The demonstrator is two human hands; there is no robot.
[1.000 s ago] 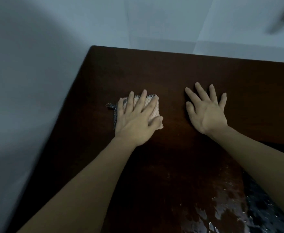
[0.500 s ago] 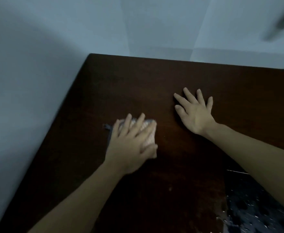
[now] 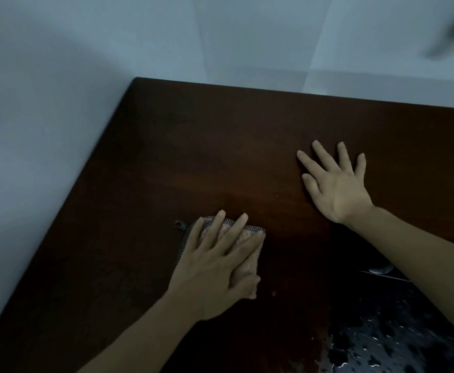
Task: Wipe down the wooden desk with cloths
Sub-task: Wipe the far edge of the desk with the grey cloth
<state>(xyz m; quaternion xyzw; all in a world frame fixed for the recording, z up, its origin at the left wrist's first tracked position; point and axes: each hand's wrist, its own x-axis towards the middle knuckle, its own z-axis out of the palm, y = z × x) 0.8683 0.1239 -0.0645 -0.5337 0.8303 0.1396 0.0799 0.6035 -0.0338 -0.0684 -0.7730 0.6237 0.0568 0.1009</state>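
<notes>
Near right corner of the desk (image 3: 247,146) is showing wet droplets (image 3: 398,343) on a dark shiny patch. My left hand (image 3: 215,267) is pressing flat, fingers straight and slightly spread, on the pinkish cloth (image 3: 247,254), which is lying on the dark wood left of center, small loop sticking out at its far-left corner. Farther back, my right hand (image 3: 336,184) is resting flat on bare wood, fingers splayed wide, holding nothing. Pale wall (image 3: 59,76) is sitting beyond the far edge
</notes>
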